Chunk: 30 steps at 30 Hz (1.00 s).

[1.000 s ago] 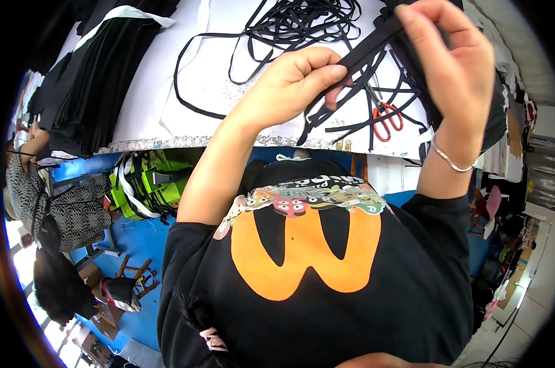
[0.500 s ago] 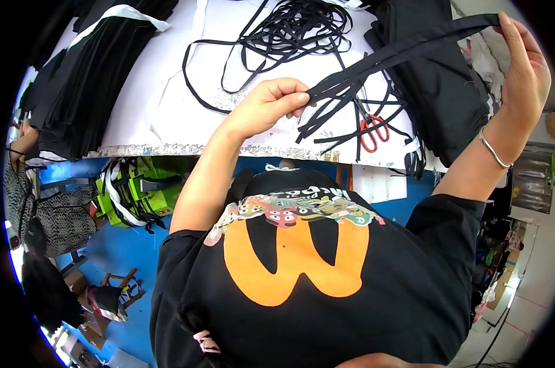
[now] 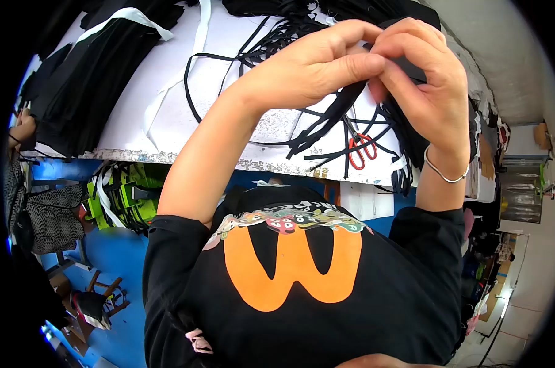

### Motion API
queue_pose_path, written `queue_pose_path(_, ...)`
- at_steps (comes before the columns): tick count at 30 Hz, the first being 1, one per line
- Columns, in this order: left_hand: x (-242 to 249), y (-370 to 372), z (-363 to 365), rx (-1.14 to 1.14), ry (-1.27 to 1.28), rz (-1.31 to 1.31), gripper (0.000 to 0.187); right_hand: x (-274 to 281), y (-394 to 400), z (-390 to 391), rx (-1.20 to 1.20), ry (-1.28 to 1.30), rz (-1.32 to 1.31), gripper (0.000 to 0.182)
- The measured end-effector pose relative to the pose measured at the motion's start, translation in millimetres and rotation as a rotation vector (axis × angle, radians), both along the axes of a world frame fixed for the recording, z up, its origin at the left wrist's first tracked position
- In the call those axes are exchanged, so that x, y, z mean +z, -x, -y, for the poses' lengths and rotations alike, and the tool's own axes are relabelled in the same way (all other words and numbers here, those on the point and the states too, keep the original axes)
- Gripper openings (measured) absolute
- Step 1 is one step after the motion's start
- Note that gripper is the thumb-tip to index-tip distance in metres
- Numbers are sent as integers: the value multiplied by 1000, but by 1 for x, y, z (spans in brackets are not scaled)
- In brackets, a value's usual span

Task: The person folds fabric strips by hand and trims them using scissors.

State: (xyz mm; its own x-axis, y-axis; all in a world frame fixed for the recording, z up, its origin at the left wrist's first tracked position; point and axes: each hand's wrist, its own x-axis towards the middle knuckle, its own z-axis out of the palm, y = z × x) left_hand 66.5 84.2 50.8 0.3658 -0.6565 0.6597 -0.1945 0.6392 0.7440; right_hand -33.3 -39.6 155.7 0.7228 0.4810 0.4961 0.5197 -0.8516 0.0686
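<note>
My left hand (image 3: 323,64) and my right hand (image 3: 428,83) meet above the table, with thumbs and fingertips pinched together. Between them is a bunch of black fabric strips (image 3: 337,115), whose loose ends hang down and fan out below my left hand. The fingers cover the upper part of the bunch. Red-handled scissors (image 3: 358,151) lie on the table just under the strips, their blades partly covered by them. A tangled heap of narrow black strips (image 3: 277,42) lies behind my left hand.
On the white table (image 3: 167,132), stacked black fabric (image 3: 84,80) lies at left with a white strip (image 3: 127,13) across it. More black fabric lies behind my right hand. Another person's hand (image 3: 23,127) shows at far left. A green bundle (image 3: 127,196) sits below the table edge.
My right hand has come in from the far right to meet my left. Both hands are raised, and the strips once stretched between them now hang gathered. The view has shifted slightly.
</note>
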Motion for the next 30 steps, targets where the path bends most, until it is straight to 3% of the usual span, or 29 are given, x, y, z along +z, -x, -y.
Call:
queue_pose_path(2,0,0,1,-186,-198,-100,35,-1,3,5,-33,-151,-53,5)
queue_pose_path(3,-5,8,3,-140,-188,-126,29,-1,4,9,-70,-303,-109,5)
queue_pose_path(9,-48,13,-9,-175,-436,-234,27,1,9,58,-115,-735,21,7)
queue_pose_path(11,-60,10,-14,-160,-464,-225,26,9,18,70,-355,-903,136,11)
queue_pose_path(12,-64,9,-18,-142,-489,-215,25,14,19,88,-255,-877,156,14)
queue_pose_path(17,-72,6,-37,-110,-557,-135,24,36,27,113,-266,-936,275,17)
queue_pose_path(20,-75,4,-44,-98,-553,-114,22,43,34,141,-417,-981,347,17)
queue_pose_path(24,-79,4,-49,-53,-493,-125,21,45,44,164,-390,-1041,320,18)
queue_pose_path(30,-86,4,-52,179,-490,-205,24,41,58,183,-440,-1051,384,18)
